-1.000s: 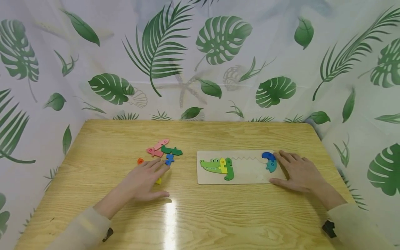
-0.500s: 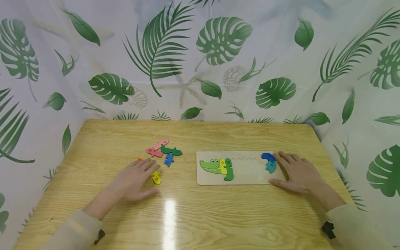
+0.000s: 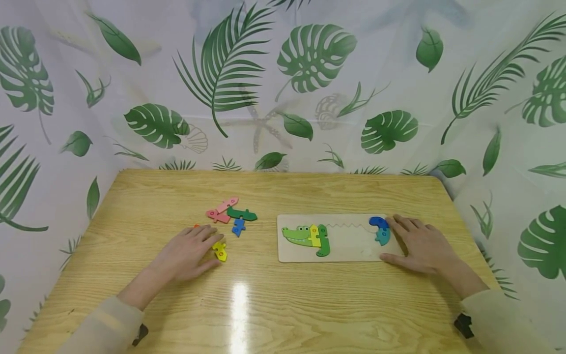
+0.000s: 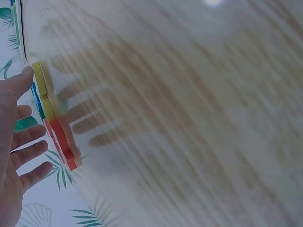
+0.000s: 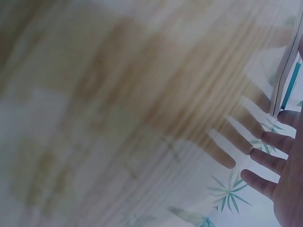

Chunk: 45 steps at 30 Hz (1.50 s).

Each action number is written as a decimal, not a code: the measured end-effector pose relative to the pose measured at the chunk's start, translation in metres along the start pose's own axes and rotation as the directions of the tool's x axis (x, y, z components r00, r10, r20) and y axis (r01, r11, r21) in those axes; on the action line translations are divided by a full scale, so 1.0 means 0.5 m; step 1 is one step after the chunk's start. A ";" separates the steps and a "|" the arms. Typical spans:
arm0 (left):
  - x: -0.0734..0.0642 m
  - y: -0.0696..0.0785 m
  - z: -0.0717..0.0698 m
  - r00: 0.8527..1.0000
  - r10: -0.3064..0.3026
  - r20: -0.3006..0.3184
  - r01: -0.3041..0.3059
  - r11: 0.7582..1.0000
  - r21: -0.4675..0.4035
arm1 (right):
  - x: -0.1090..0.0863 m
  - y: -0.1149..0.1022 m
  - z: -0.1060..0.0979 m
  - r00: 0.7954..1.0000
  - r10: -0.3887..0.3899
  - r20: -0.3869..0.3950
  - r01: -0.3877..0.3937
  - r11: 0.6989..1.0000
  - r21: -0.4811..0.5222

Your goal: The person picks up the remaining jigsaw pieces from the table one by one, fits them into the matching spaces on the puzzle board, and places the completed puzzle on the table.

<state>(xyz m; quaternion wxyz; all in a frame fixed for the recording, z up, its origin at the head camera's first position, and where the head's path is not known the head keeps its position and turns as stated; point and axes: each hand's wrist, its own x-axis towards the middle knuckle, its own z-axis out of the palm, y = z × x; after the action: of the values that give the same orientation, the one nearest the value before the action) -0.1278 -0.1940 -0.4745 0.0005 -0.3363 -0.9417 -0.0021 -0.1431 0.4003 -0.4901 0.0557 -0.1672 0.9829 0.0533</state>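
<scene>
My left hand (image 3: 185, 253) hovers low over loose puzzle pieces, its fingers spread. A yellow puzzle piece (image 3: 219, 250) lies between its thumb and index finger; in the left wrist view the thumb tip is right beside that yellow piece (image 4: 41, 82), and whether it touches cannot be told. An orange-red piece (image 4: 62, 142) is partly hidden under the fingers. My right hand (image 3: 422, 246) rests with spread fingers at the right end of a wooden puzzle board (image 3: 349, 250). On the board lie a green crocodile head (image 3: 298, 237), yellow and green body pieces, and a blue tail (image 3: 381, 228).
Behind the left hand lie pink pieces (image 3: 227, 204), a dark green piece (image 3: 243, 214) and a blue piece (image 3: 239, 227), close together. The wooden table (image 3: 309, 305) ends at a leaf-printed curtain (image 3: 283, 98) at the back and sides.
My left hand has moved left and back from the blue piece to the yellow one, and its thumb has drawn closer to that piece. The right hand has stayed at the board.
</scene>
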 end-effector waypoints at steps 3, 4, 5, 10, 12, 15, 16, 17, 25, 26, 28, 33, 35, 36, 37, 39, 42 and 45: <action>0.000 -0.001 0.002 1.000 0.003 -0.003 -0.003 1.000 0.008 | 0.000 0.001 0.002 1.000 -0.001 -0.002 0.001 1.000 -0.002; 0.000 -0.001 0.002 1.000 0.005 -0.003 -0.005 1.000 0.009 | 0.000 0.001 0.002 1.000 -0.002 -0.003 0.002 1.000 -0.003; 0.000 -0.001 0.003 1.000 0.006 -0.002 -0.006 1.000 0.009 | 0.000 0.000 0.002 1.000 -0.003 -0.004 0.003 1.000 -0.004; 0.002 -0.003 0.010 1.000 0.011 -0.007 -0.011 1.000 0.008 | -0.001 -0.002 0.001 1.000 -0.009 -0.017 0.009 1.000 -0.004; 0.003 -0.004 0.014 1.000 0.012 -0.011 -0.011 1.000 0.008 | -0.002 -0.003 0.000 1.000 -0.010 -0.020 0.010 1.000 -0.004; 0.005 -0.005 0.016 1.000 0.018 -0.019 -0.018 1.000 0.012 | -0.003 -0.003 0.000 1.000 -0.010 -0.021 0.010 1.000 -0.005; 0.006 -0.005 0.017 1.000 0.019 -0.018 -0.019 1.000 0.012 | -0.003 -0.003 0.000 1.000 -0.011 -0.022 0.010 1.000 -0.005; 0.006 -0.006 0.017 1.000 0.020 -0.016 -0.019 1.000 0.012 | -0.003 -0.002 0.001 1.000 -0.010 -0.022 0.010 1.000 -0.005; 0.011 -0.005 0.022 0.999 0.038 -0.029 -0.037 0.999 0.032 | 0.000 0.001 0.004 1.000 -0.011 -0.018 0.011 1.000 -0.009; 0.011 -0.005 0.022 0.999 0.041 -0.035 -0.040 0.999 0.036 | 0.000 0.001 0.003 1.000 -0.009 -0.015 0.009 1.000 -0.008; 0.011 -0.003 0.022 0.998 0.048 -0.047 -0.046 0.998 0.041 | -0.001 0.000 0.001 1.000 -0.006 -0.008 0.006 1.000 -0.007; 0.010 0.000 0.023 0.997 0.049 -0.061 -0.046 0.997 0.055 | 0.000 0.001 0.001 1.000 -0.004 -0.005 0.004 1.000 -0.006; 0.009 0.001 0.024 0.997 0.044 -0.060 -0.041 0.998 0.056 | 0.000 0.002 0.002 1.000 -0.004 -0.006 0.004 1.000 -0.005; 0.007 0.001 0.024 0.997 0.040 -0.059 -0.037 0.998 0.055 | 0.001 0.002 0.003 1.000 -0.004 -0.006 0.004 1.000 -0.005; 0.007 0.001 0.025 0.998 0.038 -0.059 -0.034 0.998 0.053 | 0.001 0.002 0.005 1.000 -0.004 -0.006 0.004 1.000 -0.004; 0.005 0.001 0.026 0.998 0.032 -0.059 -0.029 0.998 0.047 | 0.000 0.003 0.006 1.000 -0.003 -0.008 0.003 1.000 -0.003; 0.003 0.001 0.029 0.998 0.026 -0.064 -0.024 0.999 0.043 | 0.000 0.003 0.008 1.000 -0.004 -0.013 0.004 1.000 -0.002; 0.000 0.002 0.030 0.997 0.029 -0.074 -0.026 0.999 0.044 | 0.000 0.003 0.007 1.000 -0.004 -0.016 0.004 1.000 -0.003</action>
<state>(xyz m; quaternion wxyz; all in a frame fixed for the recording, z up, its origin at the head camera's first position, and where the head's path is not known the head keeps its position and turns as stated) -0.1273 -0.1931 -0.4893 0.0429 -0.3487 -0.9362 0.0055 -0.1430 0.4021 -0.4936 0.0475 -0.1698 0.9829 0.0531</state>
